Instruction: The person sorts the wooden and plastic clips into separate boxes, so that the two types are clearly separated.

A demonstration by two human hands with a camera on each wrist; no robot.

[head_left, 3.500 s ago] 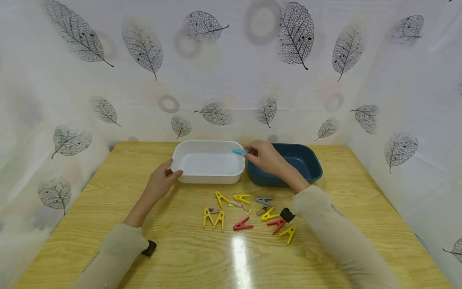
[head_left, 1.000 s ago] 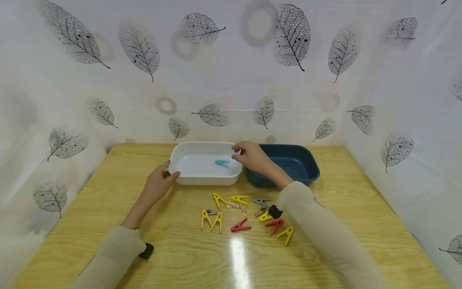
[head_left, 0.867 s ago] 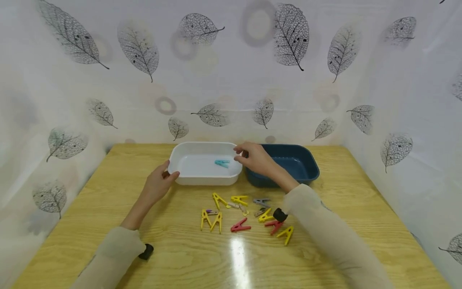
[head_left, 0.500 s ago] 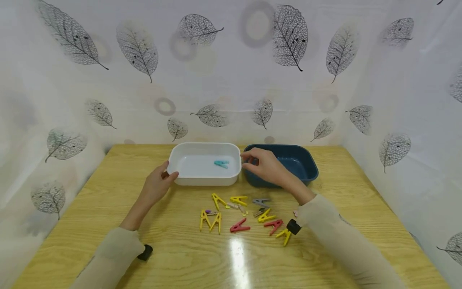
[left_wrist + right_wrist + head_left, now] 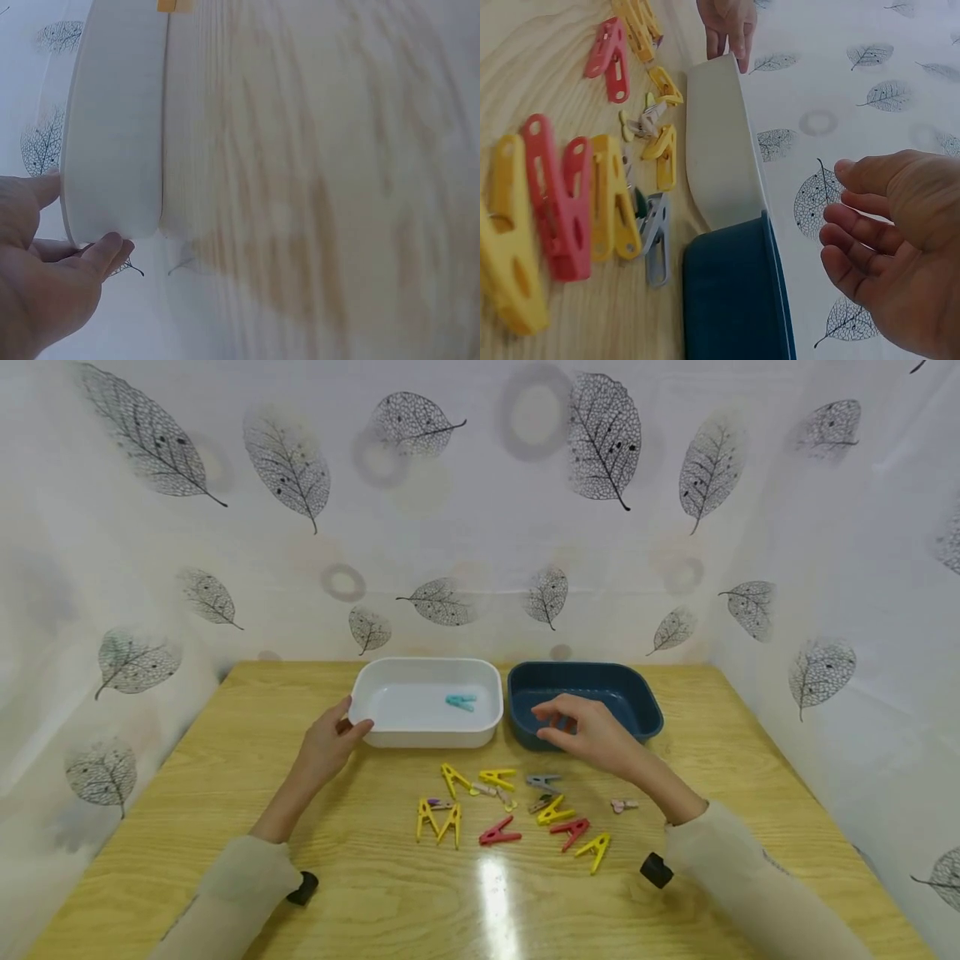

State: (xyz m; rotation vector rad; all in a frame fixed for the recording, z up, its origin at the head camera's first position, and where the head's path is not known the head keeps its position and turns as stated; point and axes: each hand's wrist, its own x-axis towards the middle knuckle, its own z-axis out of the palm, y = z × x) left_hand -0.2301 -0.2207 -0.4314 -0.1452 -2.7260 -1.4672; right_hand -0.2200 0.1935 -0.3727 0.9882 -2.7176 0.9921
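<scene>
My left hand [image 5: 327, 745] holds the left end of a white plastic basin [image 5: 427, 739], thumb at the front corner and fingers at the side. Inside the basin lies one light-blue clothespin [image 5: 461, 702]. My right hand [image 5: 588, 732] hovers over the front rim of a dark blue basin [image 5: 645, 731], fingers loosely bent and nothing between them. In front of the basins several clothespins are scattered: yellow ones [image 5: 555, 812], red ones [image 5: 497, 832], a grey one [image 5: 543, 781] and small wooden ones. The right wrist view shows the right hand [image 5: 900, 240] beside the blue basin.
Both basins stand side by side at the back of a wooden table [image 5: 360, 877]. A small wooden clothespin with a pink ornament [image 5: 622, 806] lies apart at the right, near the right forearm. A leaf-patterned curtain [image 5: 465, 527] hangs behind the table and along its sides.
The right hand carried the light-blue clothespin over the white basin and let it go there. It has since drawn back rightward and nearer. The left hand stays at the white basin.
</scene>
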